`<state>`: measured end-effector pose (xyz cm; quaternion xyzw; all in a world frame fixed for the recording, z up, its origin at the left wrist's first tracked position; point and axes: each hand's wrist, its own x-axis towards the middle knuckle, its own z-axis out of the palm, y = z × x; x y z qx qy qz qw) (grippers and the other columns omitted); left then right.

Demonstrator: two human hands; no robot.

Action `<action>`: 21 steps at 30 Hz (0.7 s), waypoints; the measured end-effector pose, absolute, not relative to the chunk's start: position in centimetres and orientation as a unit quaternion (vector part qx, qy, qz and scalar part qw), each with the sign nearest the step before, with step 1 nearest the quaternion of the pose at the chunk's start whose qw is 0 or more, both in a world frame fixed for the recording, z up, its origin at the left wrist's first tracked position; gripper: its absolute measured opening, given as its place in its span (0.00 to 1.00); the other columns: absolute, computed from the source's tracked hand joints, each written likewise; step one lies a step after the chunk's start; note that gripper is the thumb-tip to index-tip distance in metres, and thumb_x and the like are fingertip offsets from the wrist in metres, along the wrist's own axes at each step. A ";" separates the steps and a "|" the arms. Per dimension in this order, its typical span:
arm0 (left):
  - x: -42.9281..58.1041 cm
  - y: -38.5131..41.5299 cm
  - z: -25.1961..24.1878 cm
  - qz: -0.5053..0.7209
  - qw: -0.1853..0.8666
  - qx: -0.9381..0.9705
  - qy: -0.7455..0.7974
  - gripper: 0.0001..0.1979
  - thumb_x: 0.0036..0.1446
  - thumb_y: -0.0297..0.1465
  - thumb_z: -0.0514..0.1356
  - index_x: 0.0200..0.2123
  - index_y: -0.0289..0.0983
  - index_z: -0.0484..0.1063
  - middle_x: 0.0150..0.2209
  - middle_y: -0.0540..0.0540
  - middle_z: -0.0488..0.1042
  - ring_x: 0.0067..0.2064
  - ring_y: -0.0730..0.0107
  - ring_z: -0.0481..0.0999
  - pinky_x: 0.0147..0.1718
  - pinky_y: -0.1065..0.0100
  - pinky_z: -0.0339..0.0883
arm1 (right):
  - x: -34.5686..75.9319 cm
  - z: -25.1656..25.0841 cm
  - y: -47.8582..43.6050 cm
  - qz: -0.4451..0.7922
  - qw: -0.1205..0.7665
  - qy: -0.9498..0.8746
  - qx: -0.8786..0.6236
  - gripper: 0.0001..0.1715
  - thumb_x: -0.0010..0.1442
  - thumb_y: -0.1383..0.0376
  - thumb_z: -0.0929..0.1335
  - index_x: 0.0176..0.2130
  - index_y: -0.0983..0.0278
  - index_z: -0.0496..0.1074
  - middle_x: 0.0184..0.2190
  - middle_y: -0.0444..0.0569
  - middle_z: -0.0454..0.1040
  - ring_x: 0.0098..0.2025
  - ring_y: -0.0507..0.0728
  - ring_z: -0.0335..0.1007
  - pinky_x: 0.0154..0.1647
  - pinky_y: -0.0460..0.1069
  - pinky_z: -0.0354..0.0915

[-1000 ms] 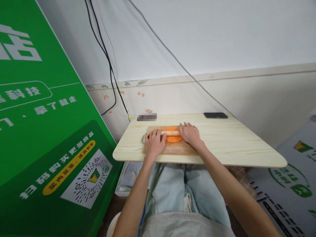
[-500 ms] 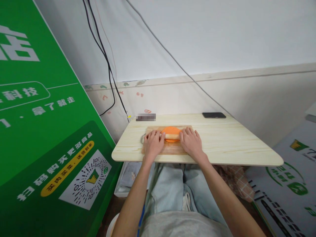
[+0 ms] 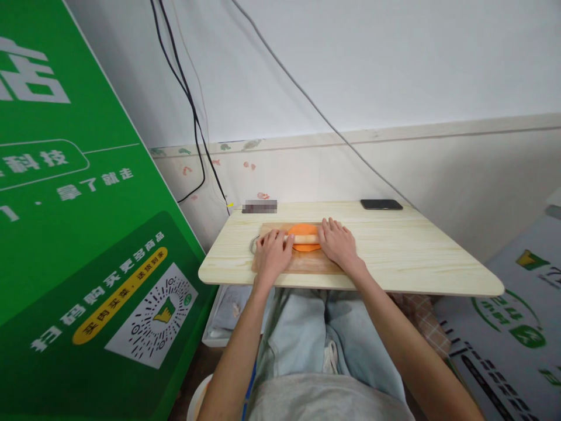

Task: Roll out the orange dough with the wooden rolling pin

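A flat orange round of dough (image 3: 303,229) lies on a wooden cutting board (image 3: 307,266), which has a metal ring handle at its left end. Across the dough rests a pale wooden rolling pin (image 3: 305,239). My left hand (image 3: 274,251) is curled over the pin's left end, its fingers bent down toward the board. On the right end sits my right hand (image 3: 338,242), thumb side against the pin and fingers reaching forward past it. The palms hide both ends of the pin.
The board stands on a light wood-grain table (image 3: 421,257) against the wall. A black phone (image 3: 381,204) lies at the back right, and a blurred dark object (image 3: 259,206) at the back left. Cables hang along the wall. A green panel (image 3: 100,234) rises at left.
My right hand has shifted slightly forward along with the pin, its fingers reaching farther past it. The left hand stays nearly in place on the pin.
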<state>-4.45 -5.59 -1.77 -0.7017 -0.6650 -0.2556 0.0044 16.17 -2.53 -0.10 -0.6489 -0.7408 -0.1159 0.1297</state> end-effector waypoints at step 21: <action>-4.6 -5.4 -2.1 -0.265 0.010 -0.702 -0.661 0.18 0.82 0.42 0.53 0.62 0.47 0.80 0.64 0.43 0.81 0.65 0.53 0.77 0.66 0.52 0.63 | 15.7 2.4 -0.4 -0.052 0.057 -0.748 -0.659 0.29 0.83 0.62 0.55 0.65 0.66 0.78 0.67 0.62 0.79 0.69 0.64 0.71 0.65 0.56 0.64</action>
